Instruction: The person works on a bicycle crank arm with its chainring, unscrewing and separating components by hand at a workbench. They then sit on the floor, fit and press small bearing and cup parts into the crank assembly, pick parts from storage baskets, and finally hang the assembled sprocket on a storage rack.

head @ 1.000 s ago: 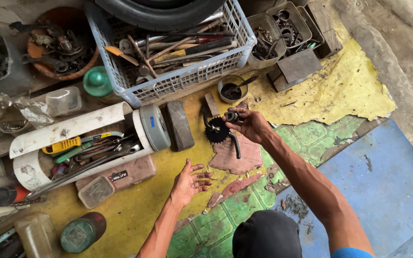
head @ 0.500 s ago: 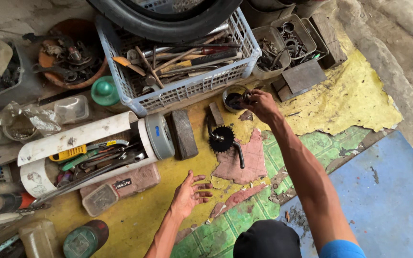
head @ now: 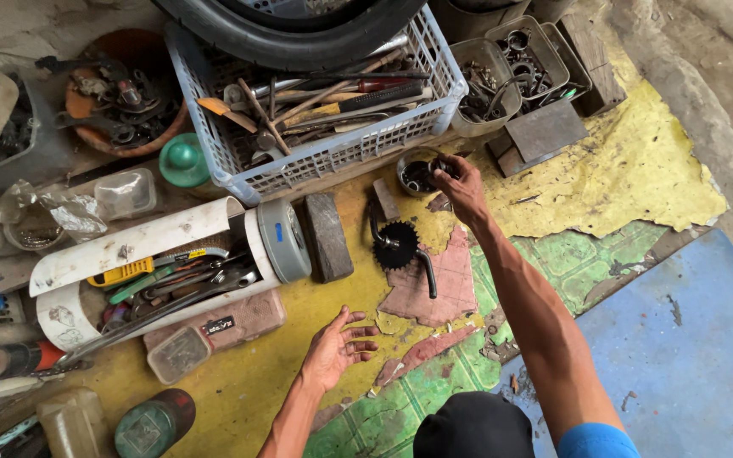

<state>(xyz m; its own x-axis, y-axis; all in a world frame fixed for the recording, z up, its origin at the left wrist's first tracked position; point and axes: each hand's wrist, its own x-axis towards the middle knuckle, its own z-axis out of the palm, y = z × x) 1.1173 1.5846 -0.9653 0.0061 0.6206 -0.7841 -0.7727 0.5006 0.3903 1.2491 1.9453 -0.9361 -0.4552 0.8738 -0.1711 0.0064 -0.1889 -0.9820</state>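
Lying across a workshop floor (head: 239,399) of cracked yellow and green covering, with a blue mat (head: 689,356) at the right. Reaching far with the right hand (head: 460,187), fingertips curling down into a small round dark bowl (head: 417,174) sitting just near of a pale plastic crate (head: 324,157); whether anything is pinched there cannot be told, the fingertips hiding inside the rim. Hovering low over the yellow floor with the left hand (head: 337,348), palm turned up, fingers spread loosely and holding nothing. Resting between the two hands, on a reddish patch of floor: a black toothed sprocket with its crank arm (head: 400,250), untouched by either hand. Standing just left of the sprocket: a dark rectangular block (head: 326,237). Lying further left: a white curved panel (head: 154,246) cradling wrenches and a yellow-handled tool. Filling the crate: long-handled tools, with a black tyre (head: 290,34) leaning over its far edge. Sitting far right of the bowl: grey trays (head: 511,64) of small metal parts. Standing left of the crate: a green domed cap (head: 184,161). Showing at the near edge: the top of a black cap (head: 472,428).
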